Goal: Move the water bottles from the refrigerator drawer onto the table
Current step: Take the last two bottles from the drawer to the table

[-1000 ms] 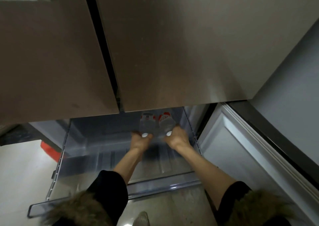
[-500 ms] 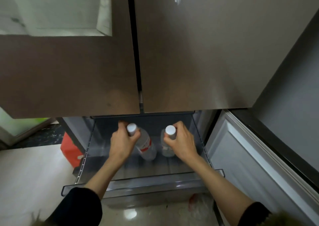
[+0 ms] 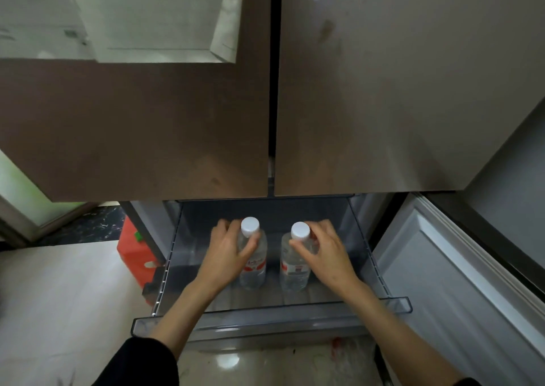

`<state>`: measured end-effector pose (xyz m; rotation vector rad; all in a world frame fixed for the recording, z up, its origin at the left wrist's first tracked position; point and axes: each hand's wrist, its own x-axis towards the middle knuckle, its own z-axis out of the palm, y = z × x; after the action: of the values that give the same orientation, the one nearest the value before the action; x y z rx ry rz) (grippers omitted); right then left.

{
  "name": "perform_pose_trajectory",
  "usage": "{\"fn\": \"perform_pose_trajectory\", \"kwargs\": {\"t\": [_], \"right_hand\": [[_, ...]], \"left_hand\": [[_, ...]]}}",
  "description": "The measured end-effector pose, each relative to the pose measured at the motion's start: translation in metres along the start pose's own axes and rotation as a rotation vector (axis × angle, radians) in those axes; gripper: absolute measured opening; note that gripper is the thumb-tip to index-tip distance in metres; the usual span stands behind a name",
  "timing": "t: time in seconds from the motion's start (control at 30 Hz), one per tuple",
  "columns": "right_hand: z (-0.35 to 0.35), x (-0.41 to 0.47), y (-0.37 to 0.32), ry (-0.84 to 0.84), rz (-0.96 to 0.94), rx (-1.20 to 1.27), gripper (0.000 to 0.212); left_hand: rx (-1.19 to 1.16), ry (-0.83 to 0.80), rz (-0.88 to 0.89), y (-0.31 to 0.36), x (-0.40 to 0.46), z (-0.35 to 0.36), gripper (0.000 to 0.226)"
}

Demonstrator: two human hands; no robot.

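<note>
Two clear water bottles with white caps and red labels stand upright side by side inside the pulled-out clear refrigerator drawer. My left hand grips the left bottle around its shoulder just below the cap. My right hand grips the right bottle the same way near its neck. Both forearms reach over the drawer's front rim. The table is not in view.
The closed brown refrigerator doors hang right above the drawer. An open lower door panel stands to the right. A red box sits on the floor left of the drawer. Glossy pale floor lies to the left.
Both bottles went from lying deep in the drawer to standing upright nearer the front, held by my hands. The view has risen, so more of the doors shows.
</note>
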<state>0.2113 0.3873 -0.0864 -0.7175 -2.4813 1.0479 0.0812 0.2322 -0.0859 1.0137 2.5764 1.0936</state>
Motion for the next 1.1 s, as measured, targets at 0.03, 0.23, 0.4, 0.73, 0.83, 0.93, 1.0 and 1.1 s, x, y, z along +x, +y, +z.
{"fn": "perform_pose_trajectory", "kwargs": {"t": [0.03,0.23,0.4,0.73,0.83,0.93,1.0,1.1], "right_hand": [[0.0,-0.002,0.004,-0.054,0.015,-0.039,0.044],[-0.002,-0.002,0.012,-0.308,0.079,0.073,0.078],[0.008,0.003,0.012,-0.362,0.102,0.124,0.082],[0.025,0.002,0.0,-0.201,0.192,0.105,0.061],[0.028,-0.004,-0.003,-0.165,0.181,0.092,0.062],[0.025,-0.013,-0.008,-0.148,0.159,0.071,0.065],[0.018,-0.02,-0.015,-0.129,0.124,0.084,0.065],[0.004,-0.027,-0.033,-0.102,0.05,0.131,0.064]], "left_hand": [[-0.022,-0.031,-0.03,-0.003,-0.001,0.003,0.038],[-0.107,-0.323,-0.041,-0.016,0.0,0.007,0.068],[-0.191,-0.288,-0.046,-0.021,0.002,0.013,0.074],[-0.232,-0.211,-0.049,-0.026,0.008,0.003,0.064],[-0.237,-0.202,-0.034,-0.024,0.005,-0.002,0.063],[-0.256,-0.178,-0.008,-0.018,-0.004,-0.013,0.068],[-0.272,-0.149,0.014,-0.012,-0.009,-0.026,0.069],[-0.281,-0.088,0.046,-0.004,-0.02,-0.049,0.068]]}}
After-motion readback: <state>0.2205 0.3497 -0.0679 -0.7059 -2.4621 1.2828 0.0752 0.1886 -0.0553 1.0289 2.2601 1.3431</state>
